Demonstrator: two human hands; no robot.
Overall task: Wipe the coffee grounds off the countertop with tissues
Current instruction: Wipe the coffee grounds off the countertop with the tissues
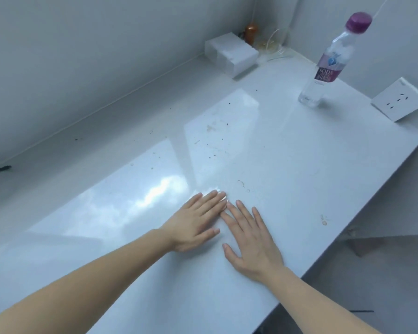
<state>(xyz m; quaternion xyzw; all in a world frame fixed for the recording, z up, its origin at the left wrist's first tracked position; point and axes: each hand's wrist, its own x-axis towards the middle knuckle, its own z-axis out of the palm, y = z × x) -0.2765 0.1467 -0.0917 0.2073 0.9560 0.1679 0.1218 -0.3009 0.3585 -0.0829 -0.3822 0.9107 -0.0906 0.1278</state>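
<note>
Both my hands lie flat, palms down, on the glossy white countertop [287, 153]. My left hand [196, 221] and my right hand [249, 237] sit side by side with straight fingers, fingertips nearly touching, and neither holds anything. Dark coffee grounds [217, 141] are scattered as small specks beyond my hands, toward the middle and back of the counter. A few brownish ring stains [323, 221] mark the surface to the right. A white stack of tissues [231, 54] stands at the far back by the wall.
A clear soda-water bottle [323, 71] with a purple cap stands upright at the back right. A white socket plate [399, 100] lies near the right edge. An orange object [251, 33] and thin cables sit in the far corner. The counter's right edge drops to the floor.
</note>
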